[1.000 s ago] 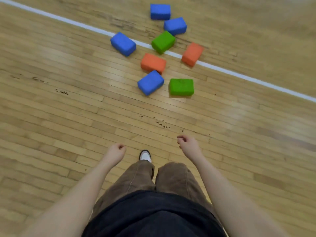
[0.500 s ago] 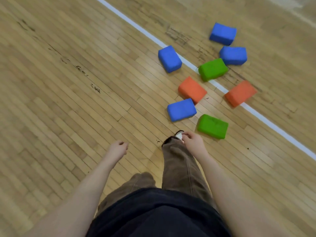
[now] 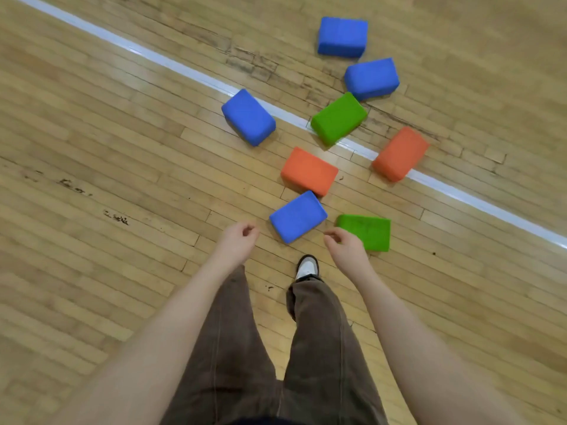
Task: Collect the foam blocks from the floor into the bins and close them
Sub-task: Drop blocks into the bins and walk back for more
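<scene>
Several foam blocks lie scattered on the wooden gym floor ahead of me. Nearest is a blue block (image 3: 298, 216), with a green block (image 3: 368, 230) to its right and an orange block (image 3: 309, 171) just behind it. Farther off lie another blue block (image 3: 248, 116), a green block (image 3: 338, 118), an orange block (image 3: 400, 154) and two more blue blocks (image 3: 372, 78) (image 3: 342, 37). My left hand (image 3: 237, 240) hangs loosely curled and empty, left of the nearest blue block. My right hand (image 3: 346, 246) is loosely curled, empty, in front of the green block. No bin is in view.
A white painted line (image 3: 184, 72) crosses the floor diagonally, under some blocks. My legs in brown trousers and one shoe (image 3: 306, 267) stand just short of the nearest blocks. Bare wooden floor (image 3: 92, 240) stretches to the left.
I have stepped closer to the blocks, which now fill more of the view. Both hands have moved forward beside the nearest blue block, still empty.
</scene>
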The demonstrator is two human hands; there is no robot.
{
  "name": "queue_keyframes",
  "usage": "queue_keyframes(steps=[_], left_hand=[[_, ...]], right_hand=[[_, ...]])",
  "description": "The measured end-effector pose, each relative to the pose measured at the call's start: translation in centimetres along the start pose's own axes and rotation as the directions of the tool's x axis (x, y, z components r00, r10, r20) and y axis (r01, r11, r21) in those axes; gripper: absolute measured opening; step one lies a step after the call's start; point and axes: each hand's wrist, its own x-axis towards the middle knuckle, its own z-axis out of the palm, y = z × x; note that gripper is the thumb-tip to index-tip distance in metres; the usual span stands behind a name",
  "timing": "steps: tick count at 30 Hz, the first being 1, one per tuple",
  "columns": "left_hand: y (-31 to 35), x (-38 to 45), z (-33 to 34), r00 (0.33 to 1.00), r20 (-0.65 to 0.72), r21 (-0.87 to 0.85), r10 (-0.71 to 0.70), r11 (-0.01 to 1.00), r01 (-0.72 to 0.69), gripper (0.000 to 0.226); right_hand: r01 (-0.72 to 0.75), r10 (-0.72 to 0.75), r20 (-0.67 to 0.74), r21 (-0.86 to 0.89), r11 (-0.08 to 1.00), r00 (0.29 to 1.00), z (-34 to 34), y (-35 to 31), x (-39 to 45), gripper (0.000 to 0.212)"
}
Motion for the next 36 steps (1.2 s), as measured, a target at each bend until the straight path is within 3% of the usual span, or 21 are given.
queue_keyframes(steps=[3, 6, 11, 18, 24, 29, 32, 36], left_hand=[[-1.2, 6.9, 0.9, 0.989, 0.023, 0.173, 0.143, 0.974, -0.145, 0.034], [-3.5, 13.8, 3.3, 0.957, 0.106, 0.388, 0.27, 0.875, -0.29, 0.041], [-9.0, 25.4, 10.0, 0.903, 0.211, 0.549, 0.375, 0.719, -0.427, 0.046], [-15.7, 39.7, 20.3, 0.805, 0.381, 0.64, 0.455, 0.499, -0.585, 0.056], [-20.1, 45.4, 26.7, 0.744, 0.469, 0.679, 0.476, 0.344, -0.649, 0.066], [-20.9, 45.8, 27.3, 0.722, 0.496, 0.68, 0.483, 0.301, -0.669, 0.074], [-21.0, 46.1, 26.0, 0.728, 0.508, 0.663, 0.46, 0.331, -0.672, 0.077], [-21.5, 46.0, 24.0, 0.705, 0.524, 0.599, 0.478, 0.38, -0.704, 0.089]], right_hand=[[-0.009, 0.011, -0.063, 0.027, 1.0, 0.998, 2.5, 1.0, 4.8, 0.028], [-0.005, 0.003, -0.092, -0.016, 1.0, 0.996, 6.8, 3.9, 10.5, 0.034], [-0.071, 0.062, -0.16, -0.051, 0.996, 0.985, 14.5, 11.4, 21.2, 0.043], [-0.173, 0.13, -0.282, -0.134, 0.976, 0.951, 23.2, 22.0, 34.1, 0.053], [-0.298, 0.198, -0.39, -0.216, 0.93, 0.899, 28.0, 27.1, 38.7, 0.069], [-0.162, 0.106, -0.427, -0.099, 0.982, 0.898, 29.7, 28.1, 38.7, 0.067], [-0.016, -0.035, -0.574, -0.083, 0.996, 0.818, 30.5, 27.9, 37.7, 0.063], [0.118, -0.221, -0.674, -0.195, 0.974, 0.705, 30.6, 27.3, 37.2, 0.055]])
